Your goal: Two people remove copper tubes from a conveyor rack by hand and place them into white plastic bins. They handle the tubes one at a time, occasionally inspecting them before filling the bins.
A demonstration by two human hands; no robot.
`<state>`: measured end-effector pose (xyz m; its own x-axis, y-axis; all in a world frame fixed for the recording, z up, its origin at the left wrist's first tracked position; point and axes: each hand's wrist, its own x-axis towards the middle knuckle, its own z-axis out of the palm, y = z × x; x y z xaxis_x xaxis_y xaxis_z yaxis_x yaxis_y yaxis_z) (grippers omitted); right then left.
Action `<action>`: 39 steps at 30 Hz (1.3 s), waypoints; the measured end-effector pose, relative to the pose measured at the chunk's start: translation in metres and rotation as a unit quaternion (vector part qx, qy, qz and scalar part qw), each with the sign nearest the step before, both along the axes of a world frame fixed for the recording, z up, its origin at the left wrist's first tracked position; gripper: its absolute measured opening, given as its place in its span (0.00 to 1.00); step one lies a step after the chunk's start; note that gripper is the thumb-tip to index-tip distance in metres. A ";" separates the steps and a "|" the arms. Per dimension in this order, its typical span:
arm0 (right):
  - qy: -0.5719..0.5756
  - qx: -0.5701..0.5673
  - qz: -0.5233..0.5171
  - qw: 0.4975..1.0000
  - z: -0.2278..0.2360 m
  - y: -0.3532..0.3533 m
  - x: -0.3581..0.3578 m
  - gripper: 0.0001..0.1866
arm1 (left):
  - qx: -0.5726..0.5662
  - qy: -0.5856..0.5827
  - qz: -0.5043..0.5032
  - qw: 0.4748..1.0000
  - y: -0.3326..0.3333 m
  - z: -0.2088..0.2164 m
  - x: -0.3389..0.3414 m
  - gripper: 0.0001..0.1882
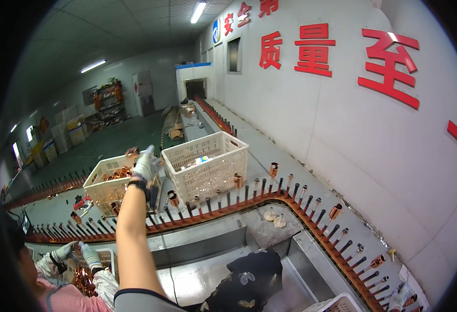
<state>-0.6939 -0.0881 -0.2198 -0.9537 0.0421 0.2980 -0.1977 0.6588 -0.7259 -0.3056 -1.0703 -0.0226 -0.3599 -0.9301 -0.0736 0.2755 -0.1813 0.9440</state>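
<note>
My left arm stretches forward, and my left hand (143,166), in a pale knit glove with a dark band at the wrist, is over the right side of a cream plastic crate (94,183). Copper fittings (118,173) lie heaped in that crate. One copper piece (132,152) shows just left of my fingers; whether I grip it is not clear. At the lower right edge my gloved right hand (398,298) is beside the pegged conveyor, close to a copper fitting (411,300). Its fingers are too small and blurred to read.
A curved conveyor (228,209) with upright dark pegs, some capped with copper fittings, bends around me. A second cream crate (207,179) stands right of the first. At lower left a co-worker's gloved hands (90,255) work over a basket of copper parts (84,281).
</note>
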 end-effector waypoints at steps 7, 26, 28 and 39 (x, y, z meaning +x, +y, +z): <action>0.053 -0.001 -0.031 0.998 0.041 -0.057 -0.118 0.12 | -0.104 -0.032 -0.490 0.865 0.313 0.001 -0.242 0.32; -0.204 0.257 -0.099 0.940 0.058 0.078 -0.351 0.33 | -0.611 0.162 -0.771 0.076 0.736 -0.150 -0.528 0.22; -0.255 0.237 -0.073 0.935 0.032 0.078 -0.378 0.27 | -0.596 0.222 -0.762 0.124 0.739 -0.155 -0.532 0.21; -0.019 0.271 0.081 0.959 0.014 0.005 -0.318 0.13 | -0.580 0.197 -0.789 0.041 0.765 -0.135 -0.521 0.13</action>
